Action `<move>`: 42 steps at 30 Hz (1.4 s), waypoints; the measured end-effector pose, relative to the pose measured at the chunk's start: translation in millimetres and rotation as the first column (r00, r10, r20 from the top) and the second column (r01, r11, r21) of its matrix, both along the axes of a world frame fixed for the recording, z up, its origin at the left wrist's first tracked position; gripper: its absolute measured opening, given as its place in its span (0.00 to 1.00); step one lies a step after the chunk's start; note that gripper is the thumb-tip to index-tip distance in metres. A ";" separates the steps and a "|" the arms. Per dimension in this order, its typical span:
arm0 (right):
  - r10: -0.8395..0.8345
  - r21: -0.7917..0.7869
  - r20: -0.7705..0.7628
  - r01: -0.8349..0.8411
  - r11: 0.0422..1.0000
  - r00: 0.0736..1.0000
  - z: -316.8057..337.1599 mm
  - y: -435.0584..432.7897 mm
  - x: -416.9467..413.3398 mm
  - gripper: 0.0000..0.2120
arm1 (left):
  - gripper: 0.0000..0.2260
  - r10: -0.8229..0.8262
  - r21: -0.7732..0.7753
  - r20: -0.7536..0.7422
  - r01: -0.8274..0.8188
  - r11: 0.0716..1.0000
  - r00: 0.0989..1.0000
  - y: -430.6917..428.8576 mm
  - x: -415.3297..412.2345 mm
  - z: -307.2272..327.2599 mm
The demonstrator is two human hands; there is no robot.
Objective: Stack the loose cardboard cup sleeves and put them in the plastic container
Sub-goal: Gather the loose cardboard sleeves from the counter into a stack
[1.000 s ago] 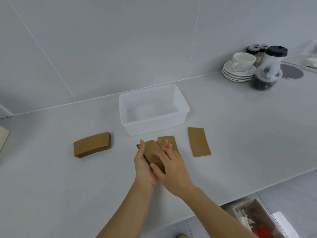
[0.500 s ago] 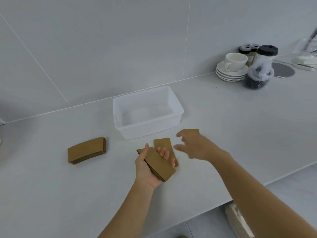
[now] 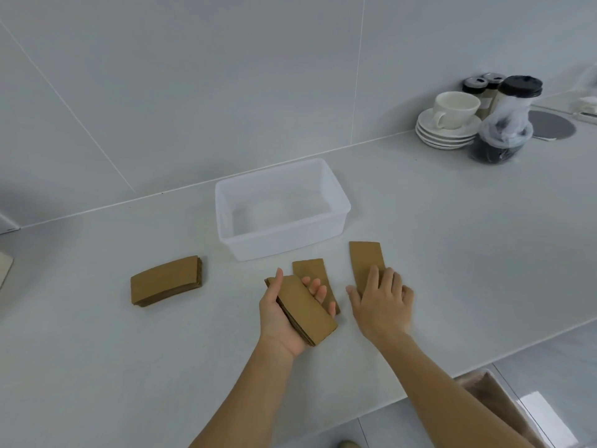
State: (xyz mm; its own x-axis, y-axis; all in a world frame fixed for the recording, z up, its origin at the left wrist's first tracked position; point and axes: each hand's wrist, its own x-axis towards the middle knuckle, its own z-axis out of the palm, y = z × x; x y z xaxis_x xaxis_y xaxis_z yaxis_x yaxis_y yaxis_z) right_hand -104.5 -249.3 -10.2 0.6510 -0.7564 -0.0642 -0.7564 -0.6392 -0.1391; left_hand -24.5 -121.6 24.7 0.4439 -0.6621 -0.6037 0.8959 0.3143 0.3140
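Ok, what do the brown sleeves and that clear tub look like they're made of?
Sleeves: apparently thin cardboard, matte brown, lying flat with cut edges. Tub: likely plastic, translucent and frosted white, the counter showing through its walls.

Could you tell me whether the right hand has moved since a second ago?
Yes. The right hand left the held stack and went right, onto the loose sleeve before the plastic container.

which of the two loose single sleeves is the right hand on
The right-most sleeve, near the container's right corner; the right hand rests on it.
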 end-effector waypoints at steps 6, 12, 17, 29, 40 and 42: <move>0.008 0.018 -0.020 -0.007 1.000 1.000 15.3 -7.6 4.1 0.20 | 0.22 0.007 0.011 -0.007 -0.006 1.000 1.000 -3.2 0.8 -0.4; -0.174 0.541 0.124 0.080 0.837 0.977 50.6 -24.7 4.5 0.18 | 0.23 -0.003 -0.017 -0.032 0.002 1.000 0.999 -3.7 5.3 -2.2; -0.226 0.733 0.258 -0.038 0.679 0.939 82.5 -15.3 8.5 0.17 | 0.24 0.011 -0.011 -0.032 -0.011 1.000 0.999 -4.3 7.9 -1.4; 0.073 0.683 0.405 -0.355 0.639 0.911 68.1 68.1 26.4 0.22 | 0.27 0.054 -0.055 0.057 -0.051 0.997 0.997 23.7 20.2 1.8; 0.424 0.590 0.319 -0.527 0.612 0.848 56.5 78.7 28.6 0.22 | 0.18 0.166 0.004 0.017 -0.166 0.986 0.986 43.5 25.5 -8.9; 0.459 0.648 0.271 -0.513 0.563 0.846 59.5 71.5 32.3 0.23 | 0.15 0.161 0.016 -0.002 -0.161 0.987 0.987 45.5 26.1 -8.2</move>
State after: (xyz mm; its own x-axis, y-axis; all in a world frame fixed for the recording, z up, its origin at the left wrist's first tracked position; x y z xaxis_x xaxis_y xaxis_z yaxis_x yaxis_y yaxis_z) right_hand -72.2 -177.8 49.3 0.9296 -0.0828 -0.3593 -0.3320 -0.6118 -0.7180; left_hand 1.6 -76.1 16.4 0.5420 -0.5726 -0.6151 0.8351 0.4491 0.3177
